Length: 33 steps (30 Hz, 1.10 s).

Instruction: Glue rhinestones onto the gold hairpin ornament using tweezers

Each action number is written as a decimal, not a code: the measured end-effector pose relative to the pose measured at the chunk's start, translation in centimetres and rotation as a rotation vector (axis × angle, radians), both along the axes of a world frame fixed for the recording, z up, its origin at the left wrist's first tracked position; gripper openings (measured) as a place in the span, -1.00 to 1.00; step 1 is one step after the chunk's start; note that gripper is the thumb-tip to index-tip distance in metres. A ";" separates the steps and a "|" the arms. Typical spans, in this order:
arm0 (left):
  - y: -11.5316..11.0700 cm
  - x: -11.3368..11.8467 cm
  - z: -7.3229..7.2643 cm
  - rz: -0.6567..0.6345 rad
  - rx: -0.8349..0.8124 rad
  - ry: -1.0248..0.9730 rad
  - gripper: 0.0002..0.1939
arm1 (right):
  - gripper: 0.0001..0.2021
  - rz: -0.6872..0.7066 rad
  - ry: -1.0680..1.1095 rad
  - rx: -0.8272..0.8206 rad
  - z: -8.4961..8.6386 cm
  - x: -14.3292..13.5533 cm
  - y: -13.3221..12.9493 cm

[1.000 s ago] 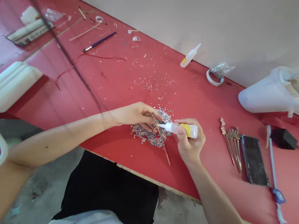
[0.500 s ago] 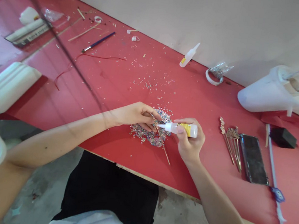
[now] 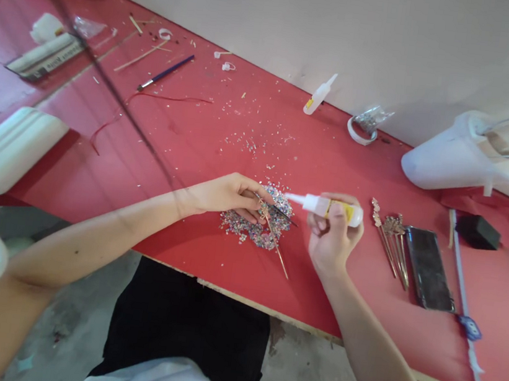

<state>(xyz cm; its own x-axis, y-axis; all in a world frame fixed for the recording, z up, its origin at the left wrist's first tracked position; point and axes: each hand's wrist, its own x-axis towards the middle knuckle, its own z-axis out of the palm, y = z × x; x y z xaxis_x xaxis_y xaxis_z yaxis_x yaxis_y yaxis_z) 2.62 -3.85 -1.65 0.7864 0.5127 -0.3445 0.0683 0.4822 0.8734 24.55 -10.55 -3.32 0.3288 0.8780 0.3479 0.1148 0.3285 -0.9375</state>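
Over a pile of small glittering rhinestones (image 3: 263,237), my left hand (image 3: 244,200) pinches a gold hairpin (image 3: 280,254), whose stick slants down to the right. A thin dark stick-like tool (image 3: 286,216) also juts from between its fingers; its kind I cannot make out. My right hand (image 3: 333,241) is closed around a small white glue bottle (image 3: 334,209) with a yellow label. The bottle lies nearly level, its nozzle pointing left and apart from the hairpin. Finished-looking gold hairpins (image 3: 398,240) lie to the right of this hand.
A phone (image 3: 429,268) and a black block (image 3: 478,232) lie at the right. Another glue bottle (image 3: 319,94) stands near the wall, beside a tape ring (image 3: 362,130). A white pitcher (image 3: 451,151) is back right. A paintbrush (image 3: 165,72) and white box (image 3: 11,149) are left.
My right hand has drawn the glue bottle to the right and slightly up, away from the hairpin, uncovering the dark tool. My left hand has stayed nearly still.
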 end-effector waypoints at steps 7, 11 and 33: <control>0.0 -0.1 0.6 0.011 0.021 0.032 -0.73 | -0.64 0.014 0.082 -0.085 -0.5 1.6 2.0; 0.1 -0.3 0.9 -0.011 0.042 0.040 -0.71 | -0.64 -0.043 0.030 -0.078 -1.3 2.6 2.7; 1.3 -1.4 1.8 0.234 0.047 -0.028 -0.76 | -0.67 -0.087 -1.022 0.271 0.9 2.4 1.0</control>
<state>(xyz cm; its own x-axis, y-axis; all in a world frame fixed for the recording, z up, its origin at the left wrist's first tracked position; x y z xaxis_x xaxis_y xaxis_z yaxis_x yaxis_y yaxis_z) 1.24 -2.59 0.10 0.6533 0.6969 -0.2958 -0.0652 0.4410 0.8951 26.97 -9.56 -2.38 -0.1724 0.7171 0.6754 0.8401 0.4650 -0.2793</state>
